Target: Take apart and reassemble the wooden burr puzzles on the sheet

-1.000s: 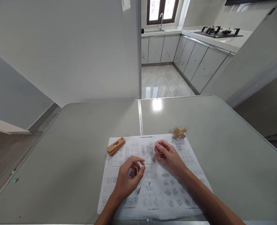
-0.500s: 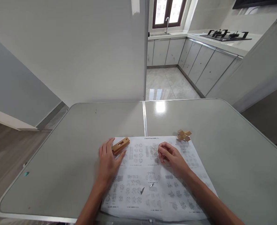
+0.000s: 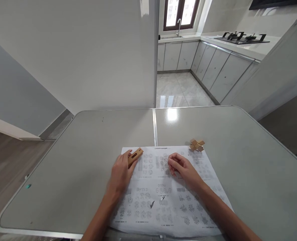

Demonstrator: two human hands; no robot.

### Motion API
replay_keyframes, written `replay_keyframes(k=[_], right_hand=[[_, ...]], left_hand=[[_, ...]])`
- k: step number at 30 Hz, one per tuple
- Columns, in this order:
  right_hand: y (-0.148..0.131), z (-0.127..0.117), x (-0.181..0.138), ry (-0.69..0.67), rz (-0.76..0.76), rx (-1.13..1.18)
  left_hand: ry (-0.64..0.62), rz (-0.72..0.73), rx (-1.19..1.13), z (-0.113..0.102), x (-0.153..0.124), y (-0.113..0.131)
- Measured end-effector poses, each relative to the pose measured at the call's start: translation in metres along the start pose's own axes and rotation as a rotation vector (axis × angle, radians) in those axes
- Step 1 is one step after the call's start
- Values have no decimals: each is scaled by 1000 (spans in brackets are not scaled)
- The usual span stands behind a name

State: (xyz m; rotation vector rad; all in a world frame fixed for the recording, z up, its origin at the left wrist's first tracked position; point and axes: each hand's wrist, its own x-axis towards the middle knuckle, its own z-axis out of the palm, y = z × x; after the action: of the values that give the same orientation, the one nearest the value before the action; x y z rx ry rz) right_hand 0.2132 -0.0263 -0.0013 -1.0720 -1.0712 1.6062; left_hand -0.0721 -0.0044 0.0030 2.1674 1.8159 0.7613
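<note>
My left hand [image 3: 120,172] is closed on a wooden burr puzzle piece [image 3: 135,156], with the thumb on its near side and the fingers on its far side. The piece has a dark slot and a small mark near its free end, which points up and to the right. Just over the middle of a printed instruction sheet [image 3: 161,183] is my right hand [image 3: 180,166], its fingers curled in towards the thumb and no object showing in them. A cross-shaped wooden burr assembly [image 3: 196,145] lies at the sheet's far right corner.
The grey folding table [image 3: 75,167] has a metal seam [image 3: 155,129] down its middle. A small green object [image 3: 28,186] lies near its left edge. Two small torn or dark spots mark the sheet. Beyond stand a white panel [image 3: 100,53] and kitchen cabinets [image 3: 173,55].
My left hand has gone from spread around the wooden piece to gripping it, and has shifted right with the piece. My right hand has hardly moved.
</note>
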Motion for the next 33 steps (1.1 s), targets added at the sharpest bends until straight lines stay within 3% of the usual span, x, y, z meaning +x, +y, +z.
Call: replay_keyframes(k=[6,11,16,23,33], right_hand=[[3,2,-1,33,-69,-127],[14,5,-1,118,-355,-542],[18,5,-2,70,-454,-753],[15,4,-4,-67,-490,-826],[20,1,-2,-76,-492,-855]], left_hand=[[-63,157,-95,24,-15,47],[-155,189,-228,33,-25,74],[-173,196,-304,29,-34,64],[-110,83,-357,23,-47,46],[-123,-24,-427,24,-48,47]])
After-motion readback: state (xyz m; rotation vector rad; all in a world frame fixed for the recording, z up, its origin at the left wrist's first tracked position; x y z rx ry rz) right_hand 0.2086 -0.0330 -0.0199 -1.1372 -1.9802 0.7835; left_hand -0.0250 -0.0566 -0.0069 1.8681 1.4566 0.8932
